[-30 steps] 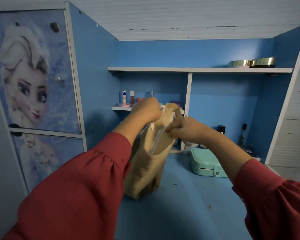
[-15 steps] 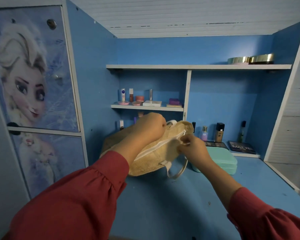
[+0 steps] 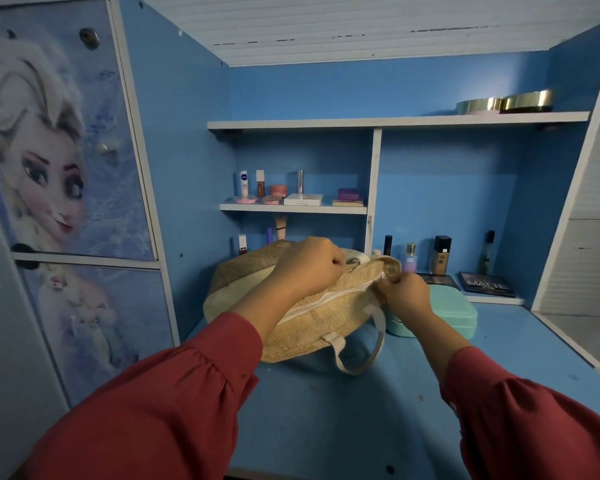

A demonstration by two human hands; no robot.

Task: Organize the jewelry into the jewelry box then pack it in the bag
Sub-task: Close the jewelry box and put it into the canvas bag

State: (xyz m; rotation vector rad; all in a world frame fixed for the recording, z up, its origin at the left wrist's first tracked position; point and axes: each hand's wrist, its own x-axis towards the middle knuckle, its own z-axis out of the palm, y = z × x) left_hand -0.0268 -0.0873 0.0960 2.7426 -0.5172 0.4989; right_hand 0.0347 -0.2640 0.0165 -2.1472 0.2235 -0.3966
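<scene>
Two red sleeves come in from the bottom edge, left sleeve [image 3: 160, 403] large in the foreground, right sleeve [image 3: 534, 420] lower right. Bare blue desk top [image 3: 326, 427] fills the near middle. Next back, woven tan bag [image 3: 312, 323] lies on its side on the desk, white zipper [image 3: 329, 297] running diagonally across the top, closed along the visible stretch, one pale strap handle [image 3: 364, 344] looping down toward the viewer. Left hand [image 3: 307, 268] clenched around the bag's upper edge near the zipper's far end, fingers curled, gripping fabric. Right hand [image 3: 400, 292] pinching at the zipper's right end, fingertips on the small pull; the pull itself is barely visible. Mint green jewelry box [image 3: 454, 315] sits closed on the desk just right of the bag, partly behind the right wrist, outside the bag. Behind it a dark palette [image 3: 487, 285] marked MATTE lies flat on a low ledge, a second dark palette beside it. Farther back, bottles stand along the rear wall, among them a foundation bottle [image 3: 440, 255] with a black cap. Small middle shelf [image 3: 293, 208] holds tubes, jars and flat compacts. Top shelf [image 3: 395, 120] carries two gold round tins [image 3: 504, 102]. Left, a cabinet door [image 3: 66, 140] with a cartoon princess print.
</scene>
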